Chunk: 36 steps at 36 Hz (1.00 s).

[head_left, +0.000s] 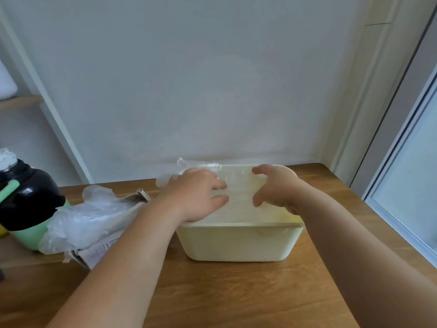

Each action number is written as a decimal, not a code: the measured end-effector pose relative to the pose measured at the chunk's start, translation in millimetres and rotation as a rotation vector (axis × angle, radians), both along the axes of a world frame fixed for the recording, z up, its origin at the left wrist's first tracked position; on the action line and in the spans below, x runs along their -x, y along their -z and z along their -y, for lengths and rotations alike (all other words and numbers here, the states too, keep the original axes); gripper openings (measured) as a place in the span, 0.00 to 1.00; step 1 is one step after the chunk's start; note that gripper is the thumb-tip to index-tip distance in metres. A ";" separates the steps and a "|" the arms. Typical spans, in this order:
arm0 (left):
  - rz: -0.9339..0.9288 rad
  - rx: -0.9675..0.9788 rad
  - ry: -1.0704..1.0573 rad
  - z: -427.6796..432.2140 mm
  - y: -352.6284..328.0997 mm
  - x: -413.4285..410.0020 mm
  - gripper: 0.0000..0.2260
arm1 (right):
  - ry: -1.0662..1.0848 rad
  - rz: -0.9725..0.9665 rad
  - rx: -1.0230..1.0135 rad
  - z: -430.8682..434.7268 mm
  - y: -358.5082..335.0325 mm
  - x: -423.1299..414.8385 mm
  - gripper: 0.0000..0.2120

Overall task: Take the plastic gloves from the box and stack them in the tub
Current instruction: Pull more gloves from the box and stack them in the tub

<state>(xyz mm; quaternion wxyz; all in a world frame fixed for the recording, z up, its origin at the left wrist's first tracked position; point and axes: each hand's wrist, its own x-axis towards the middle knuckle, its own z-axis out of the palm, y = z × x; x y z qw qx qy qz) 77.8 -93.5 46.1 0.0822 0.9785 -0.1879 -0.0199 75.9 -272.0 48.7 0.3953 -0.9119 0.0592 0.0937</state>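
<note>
Wooden table (236, 292) bears tub (236, 245); left hand (198, 195) rests on gloves (201, 167) there.

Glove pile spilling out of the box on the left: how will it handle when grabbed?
Likely floppy: the plastic gloves lie crumpled and draped over the box, holding no shape. Probably very light, being thin see-through film. The glossy layers may slide or cling, so one grip could lift several.
</note>
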 end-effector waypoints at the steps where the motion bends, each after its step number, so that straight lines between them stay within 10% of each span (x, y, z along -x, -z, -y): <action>1: -0.096 0.004 0.017 3.7 1.1 -3.4 0.20 | -0.009 -0.011 0.032 2.4 -0.2 -0.5 0.37; 12: -0.477 -0.057 0.052 21.0 21.9 -20.9 0.22 | -0.221 0.296 0.439 -7.4 0.0 -4.5 0.17; 27: -0.381 -0.407 0.001 22.2 36.6 -35.3 0.18 | -0.597 -0.346 0.839 -12.4 27.6 -23.1 0.27; 31: -0.536 -0.297 0.032 22.5 32.5 -33.0 0.25 | -0.562 -0.309 0.810 -10.2 28.3 -22.2 0.28; 36: -0.238 0.143 -0.020 4.0 18.9 -20.0 0.19 | -0.422 -0.087 0.614 -6.6 14.9 -19.1 0.28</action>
